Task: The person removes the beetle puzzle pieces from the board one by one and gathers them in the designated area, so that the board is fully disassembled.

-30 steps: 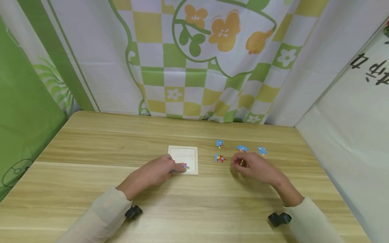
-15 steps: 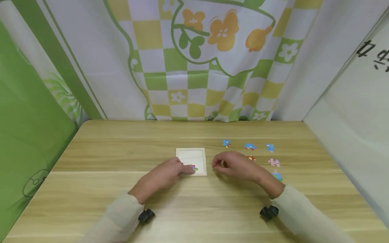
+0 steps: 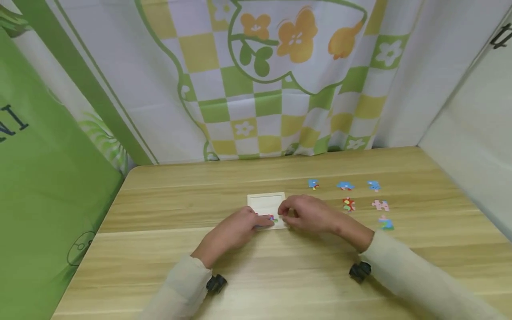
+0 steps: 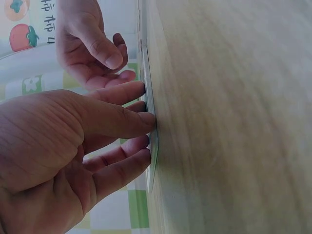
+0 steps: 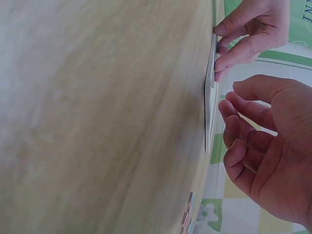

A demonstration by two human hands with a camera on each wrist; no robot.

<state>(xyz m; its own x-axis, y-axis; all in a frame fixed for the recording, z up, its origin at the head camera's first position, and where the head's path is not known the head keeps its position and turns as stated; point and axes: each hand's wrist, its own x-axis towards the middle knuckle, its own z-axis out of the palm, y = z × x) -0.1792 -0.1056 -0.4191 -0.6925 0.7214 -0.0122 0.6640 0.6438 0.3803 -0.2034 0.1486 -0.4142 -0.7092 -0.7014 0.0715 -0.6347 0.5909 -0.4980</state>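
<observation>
A small square wooden puzzle tray lies on the table in the head view. My left hand rests on its lower left part, its index finger across a red, blue and green puzzle piece. In the left wrist view, the left thumb touches the near edge of the tray, and the fairly straight fingers touch it too. My right hand hovers at the tray's right edge. Its fingers are loosely curled beside the thumb in the right wrist view, with no piece visible between them. The pieces beneath the left hand are mostly hidden.
Loose puzzle pieces lie to the right on the wooden table: blue ones in a back row, a red one, a pink one and a blue-green one. A patterned curtain hangs behind the table.
My right hand has moved left from the loose pieces to the tray's right edge, uncovering the red, pink and blue-green pieces. The left hand stays on the tray. The head view has shifted left.
</observation>
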